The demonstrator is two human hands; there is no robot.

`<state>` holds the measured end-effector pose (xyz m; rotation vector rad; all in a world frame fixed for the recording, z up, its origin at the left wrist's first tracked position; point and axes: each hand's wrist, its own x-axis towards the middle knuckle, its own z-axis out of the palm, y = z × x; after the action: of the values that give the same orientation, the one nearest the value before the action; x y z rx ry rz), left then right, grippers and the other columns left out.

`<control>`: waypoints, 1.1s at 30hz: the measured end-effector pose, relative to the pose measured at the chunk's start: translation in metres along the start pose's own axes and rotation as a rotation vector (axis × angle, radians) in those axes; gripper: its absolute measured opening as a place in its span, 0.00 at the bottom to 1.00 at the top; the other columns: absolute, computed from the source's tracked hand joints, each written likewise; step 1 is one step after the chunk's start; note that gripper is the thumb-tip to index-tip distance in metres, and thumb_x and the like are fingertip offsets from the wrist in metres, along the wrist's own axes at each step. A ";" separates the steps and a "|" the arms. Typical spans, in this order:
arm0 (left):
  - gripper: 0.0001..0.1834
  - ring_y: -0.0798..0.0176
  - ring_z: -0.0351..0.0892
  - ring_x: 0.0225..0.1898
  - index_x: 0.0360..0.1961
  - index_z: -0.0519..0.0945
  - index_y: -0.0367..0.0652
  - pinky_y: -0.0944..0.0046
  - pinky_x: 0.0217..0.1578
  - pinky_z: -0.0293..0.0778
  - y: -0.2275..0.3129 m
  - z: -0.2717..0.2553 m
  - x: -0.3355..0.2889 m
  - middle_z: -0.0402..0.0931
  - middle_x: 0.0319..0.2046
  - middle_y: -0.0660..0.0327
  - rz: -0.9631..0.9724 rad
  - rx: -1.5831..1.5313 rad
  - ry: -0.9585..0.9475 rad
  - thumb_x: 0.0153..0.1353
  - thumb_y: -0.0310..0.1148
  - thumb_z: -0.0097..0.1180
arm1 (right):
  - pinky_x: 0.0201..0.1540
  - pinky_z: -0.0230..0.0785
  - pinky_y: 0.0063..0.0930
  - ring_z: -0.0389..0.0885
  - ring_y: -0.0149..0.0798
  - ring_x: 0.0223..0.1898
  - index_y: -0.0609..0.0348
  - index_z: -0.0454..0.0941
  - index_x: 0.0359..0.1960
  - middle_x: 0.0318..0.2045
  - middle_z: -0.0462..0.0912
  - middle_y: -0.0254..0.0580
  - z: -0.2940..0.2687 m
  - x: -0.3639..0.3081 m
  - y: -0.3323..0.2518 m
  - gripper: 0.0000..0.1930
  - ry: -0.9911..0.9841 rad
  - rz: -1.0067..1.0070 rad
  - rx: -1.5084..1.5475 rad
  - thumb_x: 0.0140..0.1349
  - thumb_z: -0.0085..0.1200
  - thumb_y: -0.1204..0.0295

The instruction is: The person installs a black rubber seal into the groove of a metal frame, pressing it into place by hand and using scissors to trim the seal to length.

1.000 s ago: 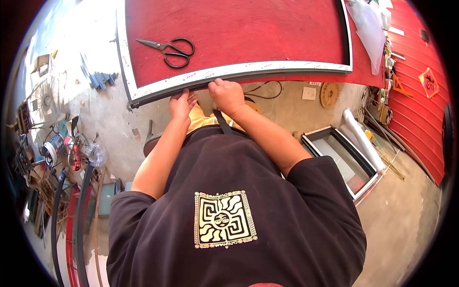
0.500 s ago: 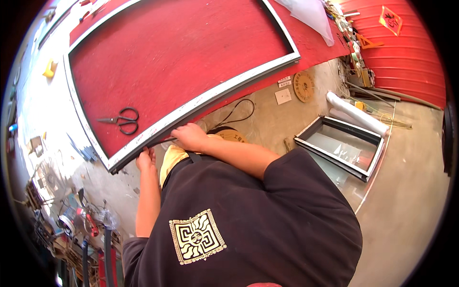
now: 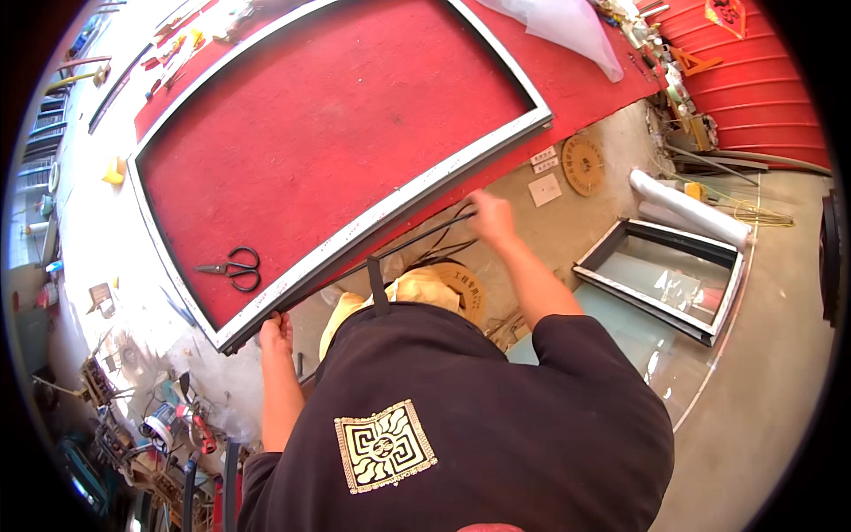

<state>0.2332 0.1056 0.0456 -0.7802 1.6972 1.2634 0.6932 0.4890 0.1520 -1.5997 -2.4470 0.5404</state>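
A large rectangular frame (image 3: 399,195), pale on top with dark sides, lies on a red-covered table. My left hand (image 3: 277,333) is at its near edge by the near left corner, fingers pinched on a thin black strip (image 3: 427,234). From there the strip runs to the right along the frame's near side. My right hand (image 3: 493,218), slightly blurred, is closed on it farther right, away from the frame. Where the strip meets the frame is partly hidden. Black-handled scissors (image 3: 229,268) lie inside the frame.
A smaller glazed frame (image 3: 612,306) rests on glass at the right, by a white roll (image 3: 687,208). Round brown discs (image 3: 582,166) and loops of black strip lie on the floor. Clear plastic sheeting (image 3: 576,31) covers the table's far right. Tools (image 3: 191,426) crowd the lower left.
My right hand has moved right and away from beside the left, drawing the black strip out straight. My left hand stays near the frame's corner. The view has shifted slightly.
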 end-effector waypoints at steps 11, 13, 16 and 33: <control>0.05 0.66 0.88 0.38 0.49 0.84 0.49 0.70 0.40 0.84 0.015 -0.002 -0.011 0.86 0.38 0.66 -0.009 0.008 0.061 0.74 0.28 0.62 | 0.41 0.77 0.37 0.85 0.39 0.33 0.60 0.88 0.48 0.30 0.88 0.42 -0.137 0.085 0.062 0.26 0.744 0.139 0.022 0.62 0.74 0.49; 0.05 0.66 0.88 0.39 0.49 0.84 0.49 0.69 0.41 0.84 0.017 -0.007 -0.006 0.86 0.39 0.66 -0.037 -0.007 0.063 0.75 0.29 0.62 | 0.41 0.78 0.31 0.86 0.34 0.30 0.64 0.86 0.51 0.32 0.87 0.40 -0.118 0.100 0.058 0.31 0.560 0.320 0.458 0.70 0.65 0.43; 0.05 0.66 0.87 0.40 0.49 0.84 0.49 0.69 0.41 0.84 0.020 -0.018 0.000 0.86 0.40 0.66 -0.085 0.007 0.060 0.76 0.30 0.61 | 0.38 0.73 0.23 0.85 0.30 0.32 0.68 0.86 0.50 0.31 0.87 0.39 -0.086 0.111 0.061 0.40 0.251 0.498 0.933 0.75 0.49 0.34; 0.04 0.67 0.88 0.39 0.45 0.86 0.51 0.70 0.39 0.86 0.023 -0.022 -0.004 0.87 0.39 0.68 -0.125 0.158 -0.043 0.77 0.34 0.60 | 0.35 0.76 0.32 0.83 0.31 0.26 0.41 0.93 0.41 0.23 0.85 0.24 -0.310 0.063 0.080 0.24 1.105 0.075 -0.332 0.57 0.73 0.37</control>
<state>0.2091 0.0916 0.0617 -0.7470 1.6647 1.0409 0.8385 0.6392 0.4026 -1.4767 -1.6439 -0.6401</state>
